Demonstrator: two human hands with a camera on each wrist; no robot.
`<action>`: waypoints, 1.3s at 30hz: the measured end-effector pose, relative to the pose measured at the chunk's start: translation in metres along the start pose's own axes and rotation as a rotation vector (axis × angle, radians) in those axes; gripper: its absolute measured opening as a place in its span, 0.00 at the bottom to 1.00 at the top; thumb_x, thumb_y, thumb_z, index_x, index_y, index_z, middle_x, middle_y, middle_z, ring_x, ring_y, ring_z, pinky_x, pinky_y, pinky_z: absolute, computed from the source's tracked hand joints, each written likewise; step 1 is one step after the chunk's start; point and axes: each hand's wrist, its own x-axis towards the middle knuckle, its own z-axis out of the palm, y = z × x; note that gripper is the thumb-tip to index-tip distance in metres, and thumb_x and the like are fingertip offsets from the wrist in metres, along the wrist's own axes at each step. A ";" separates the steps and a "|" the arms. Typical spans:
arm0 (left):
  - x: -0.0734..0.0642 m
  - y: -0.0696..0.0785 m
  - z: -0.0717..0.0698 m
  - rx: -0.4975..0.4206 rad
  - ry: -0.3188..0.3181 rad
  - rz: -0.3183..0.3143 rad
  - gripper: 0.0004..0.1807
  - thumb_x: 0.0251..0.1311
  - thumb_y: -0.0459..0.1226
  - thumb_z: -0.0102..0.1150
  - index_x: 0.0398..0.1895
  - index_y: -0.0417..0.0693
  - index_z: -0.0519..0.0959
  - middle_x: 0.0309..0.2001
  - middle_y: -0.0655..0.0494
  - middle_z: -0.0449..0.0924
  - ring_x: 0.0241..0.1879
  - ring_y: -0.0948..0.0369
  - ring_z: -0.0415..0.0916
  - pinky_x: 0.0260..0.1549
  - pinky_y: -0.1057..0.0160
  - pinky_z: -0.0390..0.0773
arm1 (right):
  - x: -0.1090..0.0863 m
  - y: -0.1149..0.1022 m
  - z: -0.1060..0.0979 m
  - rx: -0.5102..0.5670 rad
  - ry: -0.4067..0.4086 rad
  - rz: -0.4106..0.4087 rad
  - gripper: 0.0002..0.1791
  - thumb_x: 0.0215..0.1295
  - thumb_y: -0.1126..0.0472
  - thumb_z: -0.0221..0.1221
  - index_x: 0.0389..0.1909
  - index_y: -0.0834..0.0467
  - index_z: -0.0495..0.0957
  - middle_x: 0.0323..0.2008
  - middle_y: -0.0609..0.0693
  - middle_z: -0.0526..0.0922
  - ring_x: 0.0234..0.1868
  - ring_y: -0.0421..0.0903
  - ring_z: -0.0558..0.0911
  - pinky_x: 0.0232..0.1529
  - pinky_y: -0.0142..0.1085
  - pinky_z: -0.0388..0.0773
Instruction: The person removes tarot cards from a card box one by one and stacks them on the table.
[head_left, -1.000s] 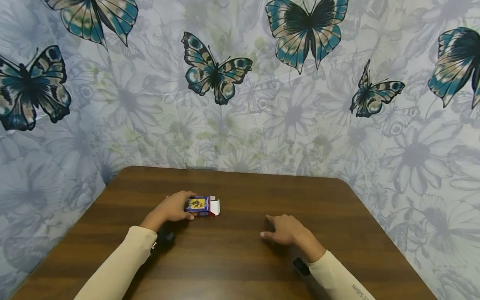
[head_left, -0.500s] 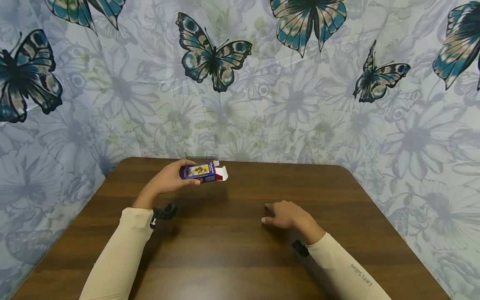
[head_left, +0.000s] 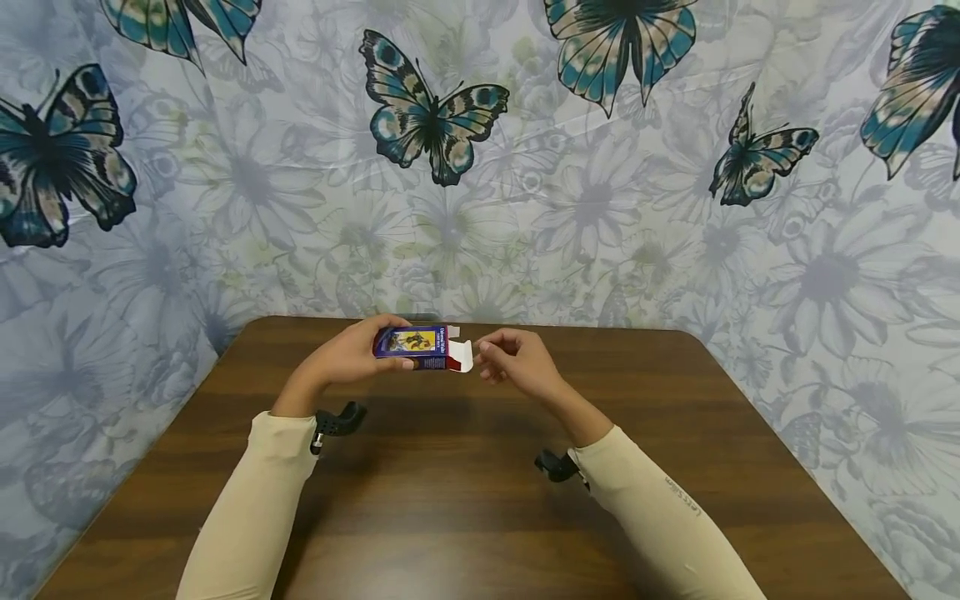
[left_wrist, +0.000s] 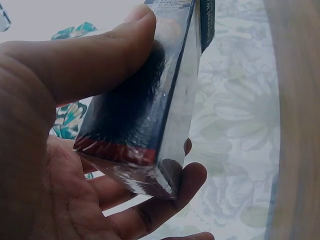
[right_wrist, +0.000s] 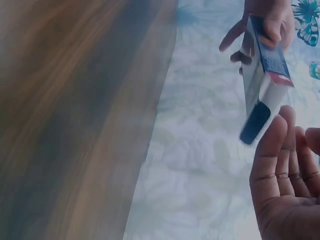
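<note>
A small blue cardboard box (head_left: 412, 342) with a yellow picture panel is held up over the far part of the table. My left hand (head_left: 348, 354) grips its left end, thumb on the near side. In the left wrist view the thumb presses the dark face of the box (left_wrist: 130, 110) and fingers support it from beneath. White end flaps (head_left: 461, 356) stick out at the box's right end, beside a red edge. Right at them are the fingertips of my right hand (head_left: 525, 362), gently bent. The right wrist view shows nothing between that hand's fingers (right_wrist: 270, 160).
The brown wooden table (head_left: 450, 500) has rounded far corners. Behind it hangs a pale floral backdrop (head_left: 585, 217) printed with teal butterflies (head_left: 435, 117). Black straps (head_left: 341, 419) are on both wrists, below cream sleeves.
My left hand has lifted the box from the table and brought it slightly right. My right hand has left its place on the table and moved up and left to the box's flap end.
</note>
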 end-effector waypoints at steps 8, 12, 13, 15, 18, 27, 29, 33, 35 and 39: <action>0.007 0.006 0.012 -0.009 0.011 0.020 0.39 0.56 0.54 0.69 0.65 0.46 0.67 0.52 0.47 0.78 0.45 0.56 0.77 0.47 0.54 0.78 | 0.021 0.006 0.020 0.036 0.091 0.165 0.18 0.68 0.53 0.62 0.47 0.64 0.81 0.29 0.50 0.84 0.22 0.49 0.78 0.19 0.33 0.70; 0.005 0.008 0.015 -0.001 0.026 0.011 0.38 0.57 0.53 0.68 0.65 0.45 0.67 0.52 0.45 0.77 0.45 0.55 0.77 0.47 0.52 0.78 | 0.022 0.005 0.024 0.067 0.079 0.221 0.19 0.67 0.53 0.62 0.50 0.61 0.79 0.26 0.47 0.82 0.20 0.47 0.75 0.18 0.32 0.66; 0.004 0.008 0.015 0.002 0.030 0.008 0.38 0.57 0.53 0.68 0.66 0.45 0.67 0.52 0.45 0.77 0.45 0.54 0.77 0.47 0.52 0.78 | 0.023 0.005 0.025 0.072 0.073 0.233 0.18 0.67 0.53 0.62 0.51 0.61 0.79 0.26 0.47 0.82 0.19 0.46 0.74 0.18 0.32 0.66; 0.004 0.009 0.015 0.006 0.036 -0.003 0.39 0.57 0.53 0.68 0.66 0.45 0.67 0.52 0.44 0.77 0.45 0.54 0.77 0.47 0.52 0.78 | 0.024 0.006 0.026 0.077 0.063 0.257 0.17 0.68 0.54 0.61 0.53 0.60 0.78 0.28 0.48 0.83 0.19 0.45 0.74 0.18 0.31 0.66; 0.003 0.009 0.015 0.011 0.043 -0.009 0.38 0.58 0.54 0.67 0.66 0.45 0.66 0.52 0.44 0.77 0.45 0.54 0.77 0.46 0.52 0.78 | 0.027 0.010 0.027 0.095 0.061 0.278 0.18 0.69 0.52 0.60 0.54 0.58 0.78 0.33 0.50 0.84 0.19 0.44 0.74 0.17 0.30 0.65; 0.001 0.008 0.015 0.007 0.055 -0.002 0.38 0.59 0.53 0.66 0.66 0.44 0.66 0.51 0.44 0.78 0.44 0.54 0.77 0.45 0.53 0.78 | 0.032 0.005 0.030 0.130 0.068 0.289 0.19 0.70 0.53 0.59 0.55 0.60 0.76 0.31 0.53 0.83 0.17 0.41 0.72 0.16 0.30 0.63; 0.001 0.009 0.015 0.004 0.058 -0.003 0.37 0.59 0.53 0.67 0.65 0.44 0.66 0.51 0.44 0.78 0.44 0.54 0.77 0.45 0.53 0.78 | 0.032 0.005 0.031 0.122 0.060 0.289 0.17 0.70 0.56 0.59 0.55 0.60 0.76 0.24 0.50 0.80 0.16 0.41 0.73 0.16 0.30 0.63; 0.001 0.009 0.015 0.004 0.060 -0.009 0.37 0.58 0.53 0.68 0.65 0.44 0.66 0.51 0.44 0.78 0.45 0.54 0.77 0.46 0.52 0.78 | 0.033 0.007 0.030 0.132 0.034 0.285 0.18 0.68 0.61 0.60 0.57 0.61 0.74 0.19 0.47 0.78 0.16 0.41 0.73 0.16 0.30 0.62; 0.002 0.008 0.016 0.007 0.060 -0.014 0.37 0.57 0.53 0.68 0.65 0.44 0.67 0.52 0.44 0.78 0.45 0.54 0.77 0.47 0.52 0.78 | 0.033 0.008 0.028 0.145 0.025 0.279 0.20 0.67 0.62 0.61 0.58 0.61 0.73 0.19 0.46 0.80 0.16 0.40 0.73 0.15 0.30 0.61; 0.002 0.006 0.016 0.015 0.060 -0.022 0.37 0.57 0.53 0.68 0.64 0.45 0.67 0.52 0.44 0.78 0.46 0.53 0.77 0.48 0.51 0.78 | 0.030 0.010 0.021 0.170 0.000 0.269 0.25 0.65 0.64 0.61 0.63 0.61 0.70 0.22 0.45 0.81 0.16 0.39 0.70 0.16 0.30 0.60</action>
